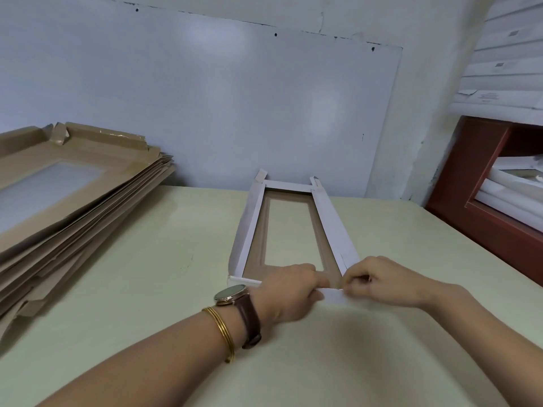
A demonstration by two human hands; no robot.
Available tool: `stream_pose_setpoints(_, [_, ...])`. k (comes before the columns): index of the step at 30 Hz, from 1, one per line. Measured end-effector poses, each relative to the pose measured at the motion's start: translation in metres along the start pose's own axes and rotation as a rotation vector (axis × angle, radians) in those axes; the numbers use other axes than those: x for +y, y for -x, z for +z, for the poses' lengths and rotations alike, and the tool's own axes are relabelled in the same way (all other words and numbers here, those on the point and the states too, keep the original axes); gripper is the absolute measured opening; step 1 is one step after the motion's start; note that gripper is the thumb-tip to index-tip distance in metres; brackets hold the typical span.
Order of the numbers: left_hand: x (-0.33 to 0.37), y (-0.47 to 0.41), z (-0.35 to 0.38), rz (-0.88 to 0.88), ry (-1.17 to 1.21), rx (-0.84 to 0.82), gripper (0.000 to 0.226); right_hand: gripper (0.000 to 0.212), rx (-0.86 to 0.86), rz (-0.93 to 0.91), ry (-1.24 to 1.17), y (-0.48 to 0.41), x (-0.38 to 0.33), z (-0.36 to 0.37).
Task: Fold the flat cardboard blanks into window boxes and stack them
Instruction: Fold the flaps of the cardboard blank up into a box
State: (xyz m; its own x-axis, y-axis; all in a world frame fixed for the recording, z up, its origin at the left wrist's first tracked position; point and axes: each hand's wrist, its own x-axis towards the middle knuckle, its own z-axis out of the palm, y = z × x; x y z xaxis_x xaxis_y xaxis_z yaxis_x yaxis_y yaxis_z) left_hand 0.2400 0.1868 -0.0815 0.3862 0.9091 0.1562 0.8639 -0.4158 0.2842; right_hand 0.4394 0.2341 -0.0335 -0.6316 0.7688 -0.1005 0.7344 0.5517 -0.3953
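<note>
A long window box (329, 218), white outside and brown inside, lies lengthwise on the pale table (164, 274) with its side walls partly raised. Its clear window faces down onto the table. My left hand (291, 292), with a watch and gold bangles on the wrist, grips the box's near end flap. My right hand (382, 282) pinches the near right corner of the same flap. A pile of flat brown blanks (70, 195) with windows lies at the left.
A white board (205, 98) leans on the wall behind the table. At the right stands a red-brown shelf (476, 186) holding finished white boxes (511, 183), with more white boxes (505, 63) stacked above it.
</note>
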Motion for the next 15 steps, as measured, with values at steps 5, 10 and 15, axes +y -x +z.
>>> stream_pose_setpoints(5, [-0.001, -0.003, -0.002, -0.051, 0.059, -0.026, 0.021, 0.031, -0.024, 0.003, 0.175, -0.017, -0.002, -0.013])
stream_pose_setpoints(10, [-0.001, -0.003, -0.002, -0.065, 0.071, -0.036, 0.021, 0.046, -0.181, -0.041, 0.364, -0.030, -0.007, -0.007])
stream_pose_setpoints(15, [0.000, -0.003, -0.002, -0.069, 0.075, -0.054, 0.019, 0.036, -0.250, -0.034, 0.439, -0.036, -0.006, -0.010])
